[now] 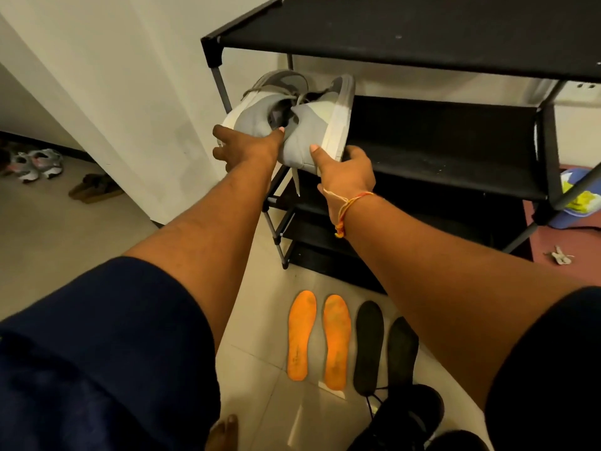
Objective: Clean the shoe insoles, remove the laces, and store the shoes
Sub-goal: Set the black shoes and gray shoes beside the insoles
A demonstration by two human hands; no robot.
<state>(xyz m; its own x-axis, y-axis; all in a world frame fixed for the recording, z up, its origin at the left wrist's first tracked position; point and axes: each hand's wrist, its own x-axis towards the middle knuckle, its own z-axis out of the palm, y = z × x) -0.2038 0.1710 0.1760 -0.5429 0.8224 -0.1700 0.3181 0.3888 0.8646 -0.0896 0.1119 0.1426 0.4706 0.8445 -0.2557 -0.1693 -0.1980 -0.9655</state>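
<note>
Hands, left (247,147) and right (349,173), grip shoes (312,125) between them.

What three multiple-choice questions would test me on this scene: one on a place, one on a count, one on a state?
1. Where are the insoles?
A. On the floor before the rack
B. In a basin
C. On a chair

2. How many insoles are orange?
A. One
B. Two
C. Four

3. What state are the grey shoes in?
A. Lying on the floor
B. Held, laces still in
C. Standing alone on the top shelf

Answers:
1 A: all four lie in a row on the tiles below the rack.
2 B: two orange ones lie beside two black ones.
3 B: the left hand and right hand grip them, and a lace hangs below.
</note>
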